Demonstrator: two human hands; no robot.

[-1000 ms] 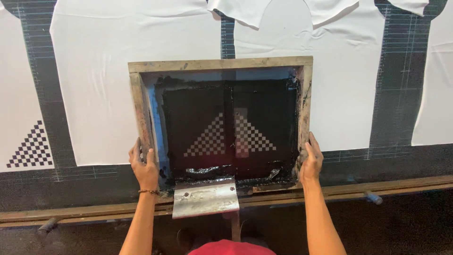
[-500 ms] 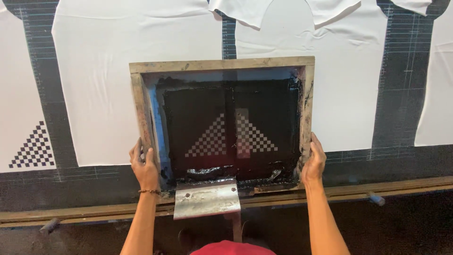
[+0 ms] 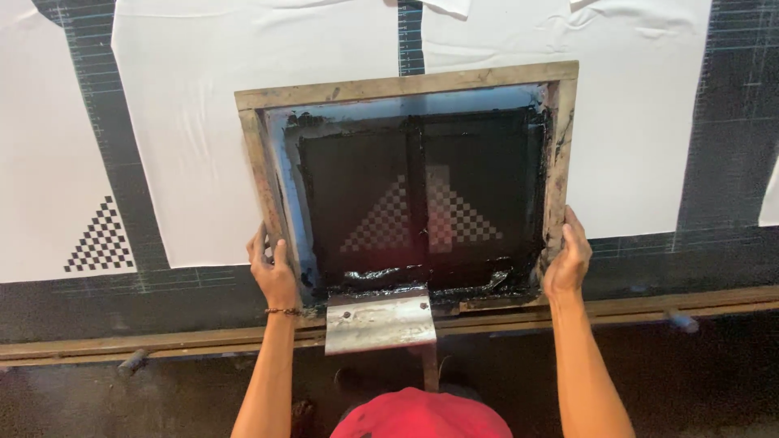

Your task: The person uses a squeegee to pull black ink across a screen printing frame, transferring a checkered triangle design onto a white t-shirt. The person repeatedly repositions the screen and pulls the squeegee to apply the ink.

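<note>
Both hands grip the wooden printing frame (image 3: 406, 182) by its lower side rails — the left hand (image 3: 272, 272) curled around the rail at lower left of the frame's outline, the right hand (image 3: 568, 259) wrapped on the rail at lower right, fingers closed on the wood with nothing else held. From each grip the frame runs upward and inward toward the middle of the picture; its long axis lies left to right, tilted so the right end sits higher. Neither hand is nearer: they sit at matching places on opposite rails.

Inside the rails the dark ink-coated mesh (image 3: 357, 195) shows a pale checkered triangle (image 3: 418, 219), with wet black ink pooled along the lower edge. A grey metal plate (image 3: 380, 322) juts from the frame's lower middle, between the forearms. Beneath lies a white shirt (image 3: 182, 138) spread on the dark gridded desk (image 3: 734, 146); another white shirt (image 3: 641, 105) lies at right, and at far left a printed checkered triangle (image 3: 101, 239) already shows on cloth.

Against the frame half a second earlier, the view has shifted — the screen sits tilted more counter-clockwise in the picture, with both hands on the same rails.
</note>
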